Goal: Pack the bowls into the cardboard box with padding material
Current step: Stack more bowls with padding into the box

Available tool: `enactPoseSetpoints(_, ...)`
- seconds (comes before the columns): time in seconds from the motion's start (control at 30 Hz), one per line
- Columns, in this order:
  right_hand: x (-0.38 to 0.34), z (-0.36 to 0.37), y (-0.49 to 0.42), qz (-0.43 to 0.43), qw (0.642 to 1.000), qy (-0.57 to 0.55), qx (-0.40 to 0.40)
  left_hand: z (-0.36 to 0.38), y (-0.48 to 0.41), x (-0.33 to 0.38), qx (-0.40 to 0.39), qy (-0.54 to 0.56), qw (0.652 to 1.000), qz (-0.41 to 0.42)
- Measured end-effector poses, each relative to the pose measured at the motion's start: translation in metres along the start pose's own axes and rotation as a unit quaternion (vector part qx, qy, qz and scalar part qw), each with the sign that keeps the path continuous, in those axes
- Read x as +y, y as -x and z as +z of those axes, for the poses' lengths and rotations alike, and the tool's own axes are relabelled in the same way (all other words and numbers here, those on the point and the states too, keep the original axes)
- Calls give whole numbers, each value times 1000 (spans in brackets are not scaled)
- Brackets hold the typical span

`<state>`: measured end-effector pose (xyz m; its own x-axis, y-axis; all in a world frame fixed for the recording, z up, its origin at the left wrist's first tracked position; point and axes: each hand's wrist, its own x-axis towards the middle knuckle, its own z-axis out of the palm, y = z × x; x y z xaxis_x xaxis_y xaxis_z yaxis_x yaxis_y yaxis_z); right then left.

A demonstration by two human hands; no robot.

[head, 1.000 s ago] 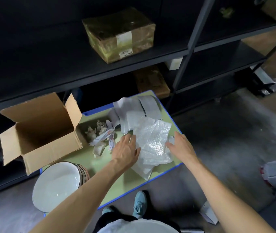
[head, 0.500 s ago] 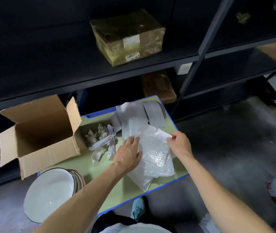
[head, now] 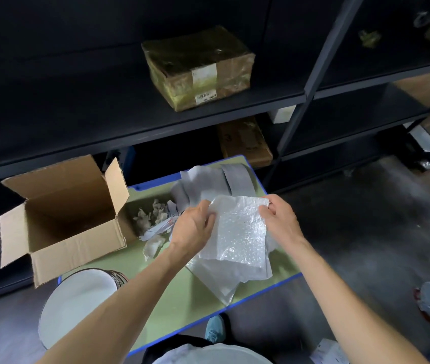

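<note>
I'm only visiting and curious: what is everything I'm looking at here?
table: one, green with blue edge
cardboard box: one, brown, open, left end of the table
bowls: one stack, white, table's near left corner
bubble wrap sheet: one, clear, held above the table
spare wrap: few sheets, translucent, on the table beneath it
grey paper: several sheets, table's far end
crumpled paper: small heap, off-white, right of the box
shelving: black, behind the table
taped parcel: one, yellow-brown, upper shelf
flat carton: one, brown, lower shelf
shoe: one, teal, below the table's near edge
left hand: fingers pinch the sheet's top left
right hand: fingers pinch its top right
</note>
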<state>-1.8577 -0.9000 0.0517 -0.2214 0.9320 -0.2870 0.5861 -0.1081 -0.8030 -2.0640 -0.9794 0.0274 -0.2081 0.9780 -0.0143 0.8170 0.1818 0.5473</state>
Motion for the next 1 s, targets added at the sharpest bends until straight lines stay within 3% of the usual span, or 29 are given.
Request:
enactPoseSetpoints(0.17,-14,7,19,38,993,-99,-57,-13,12,-3,11,88,992,-89)
enactPoseSetpoints(0.33,-21,26,35,46,990,-75,-108,-35,27,-14,24,149,980,-130)
enactPoseSetpoints(0.53,-53,49,35,15,991,-15,-130,-71,62,-41,108,33,991,-66)
enactPoseSetpoints(0.73,-83,82,45,-42,986,47,-156,-117,111,-77,156,-105,981,-44)
enactPoseSetpoints(0.87,-96,106,58,-78,977,88,-177,-132,151,-113,162,-144,971,-96)
enactPoseSetpoints(1.0,-106,124,75,-96,972,107,-187,-133,181,-142,102,-181,964,-168)
